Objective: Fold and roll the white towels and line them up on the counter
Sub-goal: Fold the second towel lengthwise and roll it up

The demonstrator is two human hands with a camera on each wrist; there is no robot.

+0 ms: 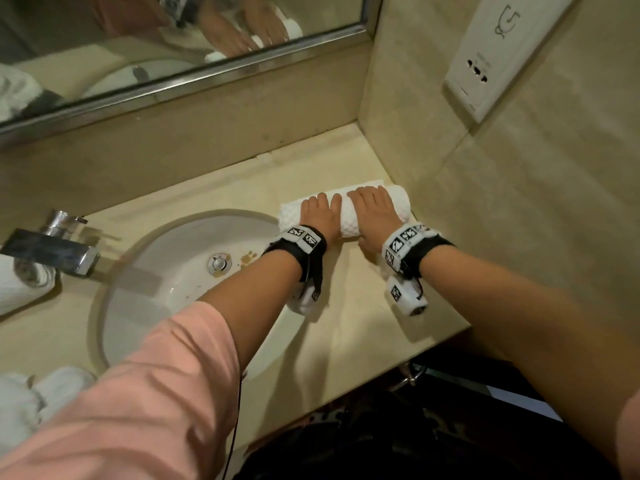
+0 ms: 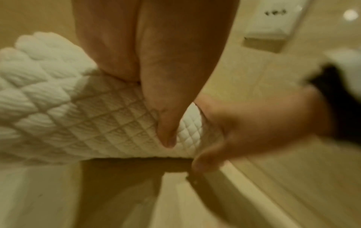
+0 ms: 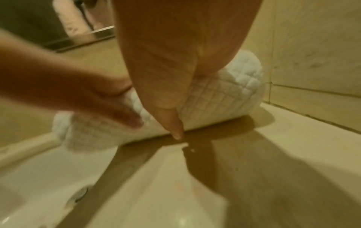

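A white quilted towel (image 1: 349, 221) lies rolled on the beige counter (image 1: 346, 323), close to the right wall corner. A short flat strip of it still shows behind the roll. My left hand (image 1: 320, 211) is curled over the roll's left half, and my right hand (image 1: 375, 209) over its right half. In the left wrist view the towel (image 2: 58, 108) fills the left side, with my left hand (image 2: 166, 77) on top, thumb down the near face, and my right hand (image 2: 254, 120) beside it. From the right wrist, the right hand (image 3: 171, 61) covers the towel (image 3: 224, 95), and the left hand (image 3: 78, 86) grips further along.
A white sink (image 1: 180, 271) lies left of the hands, with a chrome faucet (image 1: 52, 251) behind it. More white towels sit at the left edge (image 1: 20, 292) and front left (image 1: 34, 396). The tiled wall with a socket panel (image 1: 485, 57) stands just right of the roll.
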